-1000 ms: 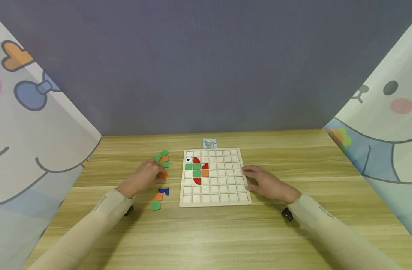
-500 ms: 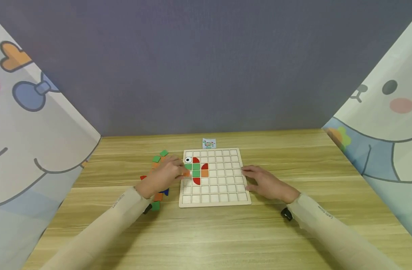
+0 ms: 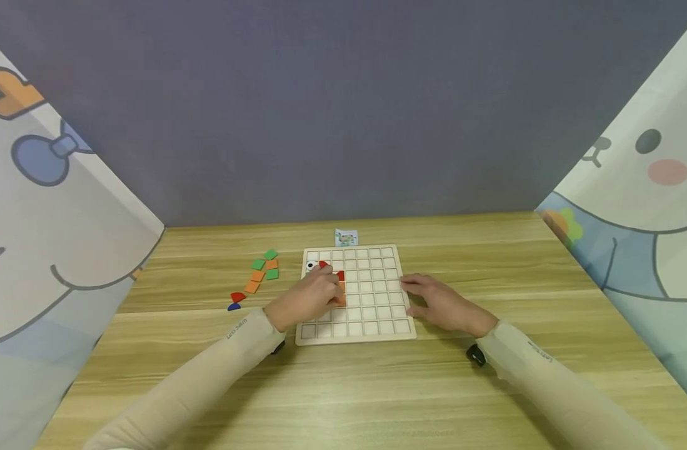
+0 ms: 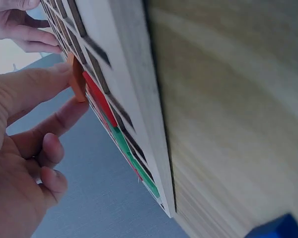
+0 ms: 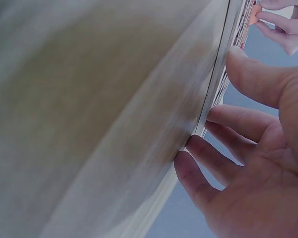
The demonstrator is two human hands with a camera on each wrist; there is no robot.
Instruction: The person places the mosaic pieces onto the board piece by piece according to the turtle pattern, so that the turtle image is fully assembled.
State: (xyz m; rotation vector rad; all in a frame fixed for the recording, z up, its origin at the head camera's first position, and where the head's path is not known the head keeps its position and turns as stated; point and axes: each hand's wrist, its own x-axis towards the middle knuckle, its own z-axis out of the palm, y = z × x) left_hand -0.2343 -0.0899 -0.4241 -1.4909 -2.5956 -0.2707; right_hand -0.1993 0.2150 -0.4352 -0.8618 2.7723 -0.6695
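My left hand [image 3: 312,295] is over the left part of the wooden grid board [image 3: 371,340]. It pinches an orange square tile [image 4: 77,77] between thumb and index finger, tilted against the grid; its other fingers are curled. Beside that tile, a red quarter-round tile [image 4: 100,98] and green tiles [image 4: 126,146] lie in the cells. An eye tile [image 3: 311,265] shows near the top left of the grid, while the hand covers several neighbouring pieces. My right hand [image 3: 441,303] rests at the board's right edge, with its thumb and fingertips [image 5: 216,115] touching the rim.
Left of the board lie loose green tiles [image 3: 271,274], orange tiles [image 3: 252,287], a red piece [image 3: 238,297] and a blue piece [image 3: 234,307]. A small picture card [image 3: 346,237] lies behind the board. A grey panel [image 3: 349,112] stands at the table's back.
My left hand has carried the orange tile from the loose pieces rightward onto the board, to the cell area below the placed orange tile. My right hand stays at the board's edge.
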